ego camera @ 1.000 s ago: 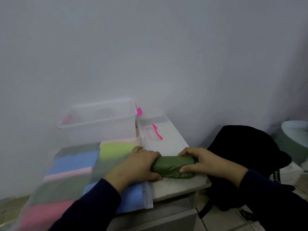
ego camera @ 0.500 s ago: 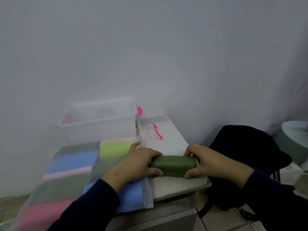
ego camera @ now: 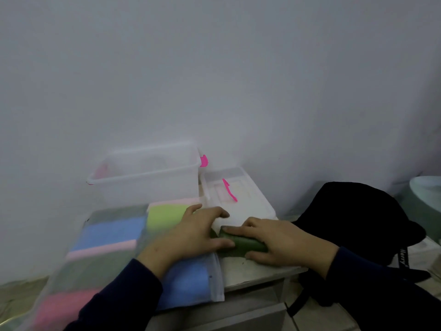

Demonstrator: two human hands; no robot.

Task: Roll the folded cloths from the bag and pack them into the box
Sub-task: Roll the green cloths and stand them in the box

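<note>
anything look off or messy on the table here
Mostly tidy. The clear bag of cloths overhangs the table's front-left edge. The lid lies off the box. Both hands hold the green roll.

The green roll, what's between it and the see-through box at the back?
In the head view, the clear lid with its pink handle lies flat between the green roll and the see-through box, slightly right.

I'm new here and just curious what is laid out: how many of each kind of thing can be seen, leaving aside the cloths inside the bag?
Clear box: 1
Box lid: 1
Bag of folded cloths: 1
Rolled green cloth: 1
Black backpack: 1
Hands, left hand and right hand: 2
Total: 7
</note>
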